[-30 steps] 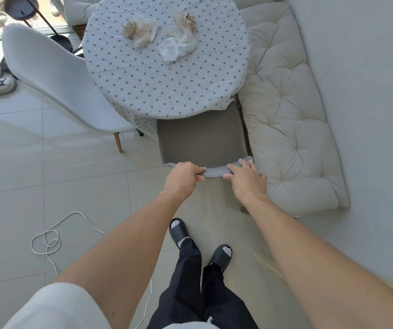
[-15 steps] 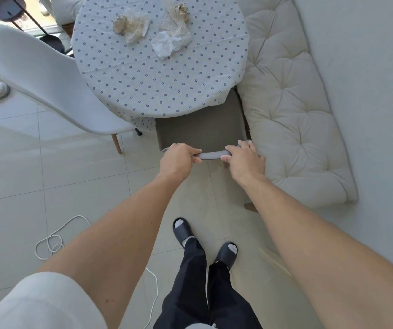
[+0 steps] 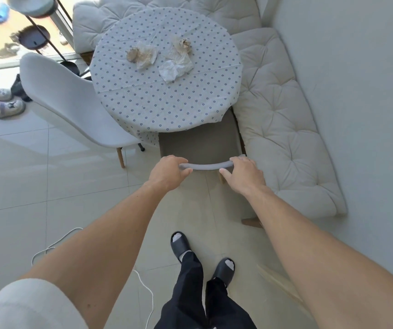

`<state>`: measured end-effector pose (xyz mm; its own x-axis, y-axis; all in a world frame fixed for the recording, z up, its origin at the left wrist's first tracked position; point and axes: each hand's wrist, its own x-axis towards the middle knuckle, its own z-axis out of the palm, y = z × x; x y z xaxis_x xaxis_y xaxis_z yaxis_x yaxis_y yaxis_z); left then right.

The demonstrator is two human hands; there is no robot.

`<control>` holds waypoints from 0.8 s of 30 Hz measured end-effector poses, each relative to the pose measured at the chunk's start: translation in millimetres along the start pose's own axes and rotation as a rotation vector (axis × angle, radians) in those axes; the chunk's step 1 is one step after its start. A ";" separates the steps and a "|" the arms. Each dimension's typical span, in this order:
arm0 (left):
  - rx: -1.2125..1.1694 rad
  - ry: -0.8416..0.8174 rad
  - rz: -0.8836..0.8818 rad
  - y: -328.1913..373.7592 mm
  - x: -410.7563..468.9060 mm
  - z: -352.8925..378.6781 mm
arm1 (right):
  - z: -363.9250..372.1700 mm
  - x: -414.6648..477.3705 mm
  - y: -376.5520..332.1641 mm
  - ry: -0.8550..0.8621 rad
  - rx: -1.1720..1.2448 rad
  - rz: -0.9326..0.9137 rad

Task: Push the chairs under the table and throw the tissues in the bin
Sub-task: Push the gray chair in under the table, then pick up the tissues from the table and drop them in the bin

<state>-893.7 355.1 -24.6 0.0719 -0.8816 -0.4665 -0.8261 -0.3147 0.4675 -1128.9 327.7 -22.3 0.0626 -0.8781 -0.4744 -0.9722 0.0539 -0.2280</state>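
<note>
A grey chair (image 3: pixel 199 146) stands at the near side of the round table (image 3: pixel 167 100), its seat partly under the dotted cloth. My left hand (image 3: pixel 168 173) grips the left end of its top rail. My right hand (image 3: pixel 240 172) holds the right end, thumb underneath. A white chair (image 3: pixel 72 103) stands pulled out at the table's left. Crumpled tissues lie on the table: a stained one (image 3: pixel 142 54) to the left, a white one (image 3: pixel 175 68) in the middle and a stained one (image 3: pixel 182 45) behind it. No bin is in view.
A cushioned bench (image 3: pixel 283 129) runs along the wall right of the table and behind it. A white cable (image 3: pixel 55 243) lies on the tiled floor at left. Slippers (image 3: pixel 3 102) sit by the window, beside a black stand (image 3: pixel 34 39).
The grey chair has slid further under the table with both hands on its rail. I have stepped forward after it.
</note>
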 end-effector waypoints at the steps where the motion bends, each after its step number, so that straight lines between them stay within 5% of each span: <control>1: 0.002 0.005 -0.011 0.5 -9.0 -8.6 | -8.3 -7.4 -0.1 0.013 0.002 -0.006; 13: -0.069 0.289 -0.095 9.0 -160.1 -101.9 | -108.9 -100.6 -45.3 0.161 0.020 -0.236; 24: -0.107 0.505 -0.317 -64.9 -292.8 -160.5 | -136.3 -154.9 -141.5 0.170 -0.046 -0.519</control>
<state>-771.4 577.2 202.3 0.5833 -0.7890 -0.1931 -0.6621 -0.5996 0.4497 -1031.9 391.3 199.4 0.5031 -0.8484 -0.1645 -0.8323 -0.4245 -0.3564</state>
